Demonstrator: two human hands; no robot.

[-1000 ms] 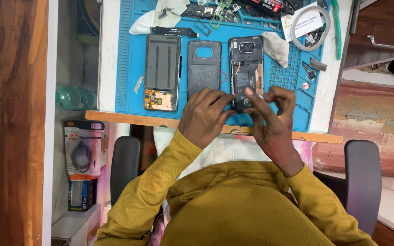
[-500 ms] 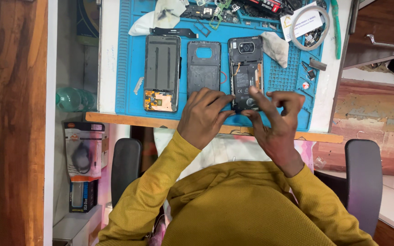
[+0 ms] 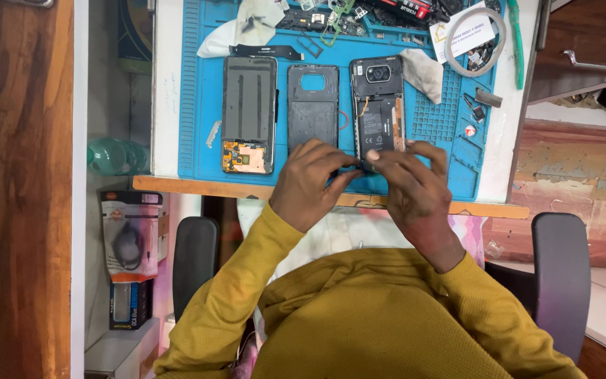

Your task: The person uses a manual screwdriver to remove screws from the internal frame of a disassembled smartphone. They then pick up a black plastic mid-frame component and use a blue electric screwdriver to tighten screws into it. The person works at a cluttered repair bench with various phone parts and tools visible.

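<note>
On a blue repair mat (image 3: 198, 91) lie three phone parts side by side: a screen frame (image 3: 249, 112) at the left, a dark back cover (image 3: 313, 105) in the middle, and an opened phone body (image 3: 379, 105) with camera and battery showing at the right. My left hand (image 3: 310, 184) and my right hand (image 3: 408, 184) meet at the bottom end of the opened phone body. Fingertips of both hands pinch at its lower edge. What sits between the fingertips is too small to tell.
Loose small parts, a cloth (image 3: 422, 74), a tape roll (image 3: 475, 31) and a green-handled tool (image 3: 515, 42) crowd the mat's top and right. A wooden strip (image 3: 198, 188) edges the table front. Chair armrests (image 3: 194, 263) flank my body. A green bottle (image 3: 113, 156) lies at the left.
Both hands have stayed at the phone body's bottom end, with only small finger shifts. The parts on the mat have not moved.
</note>
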